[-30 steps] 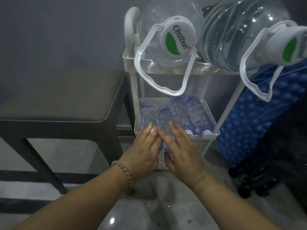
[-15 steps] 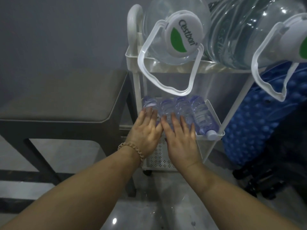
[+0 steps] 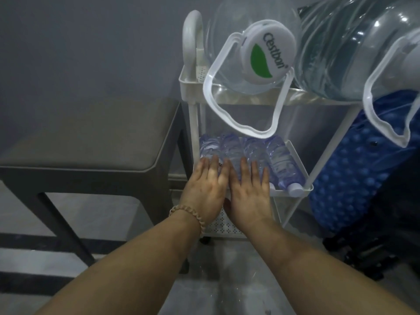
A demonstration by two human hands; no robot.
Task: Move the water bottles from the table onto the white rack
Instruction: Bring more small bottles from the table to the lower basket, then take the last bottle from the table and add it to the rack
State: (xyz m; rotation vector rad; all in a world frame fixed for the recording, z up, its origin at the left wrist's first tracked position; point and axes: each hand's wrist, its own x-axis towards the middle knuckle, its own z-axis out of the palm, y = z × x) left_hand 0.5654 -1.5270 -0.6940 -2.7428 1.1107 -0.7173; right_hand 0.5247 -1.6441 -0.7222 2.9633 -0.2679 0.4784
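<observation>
Head view: both hands, left (image 3: 205, 189) and right (image 3: 248, 193), flat, fingers straight, pressing on bottles (image 3: 256, 153) lying in a row on rack (image 3: 302, 160) middle shelf; counter (image 3: 91, 142) to the left.

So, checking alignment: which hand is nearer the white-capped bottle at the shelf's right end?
Right. The right hand lies just left of that bottle; the left hand sits farther left.

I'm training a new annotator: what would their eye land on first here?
On the top tier of the white plastic rack lie a large clear water jug with a white cap and a second clear jug to its right. Below, the left hand and right hand rest flat on small clear plastic bottles lined up on the middle shelf.
</observation>
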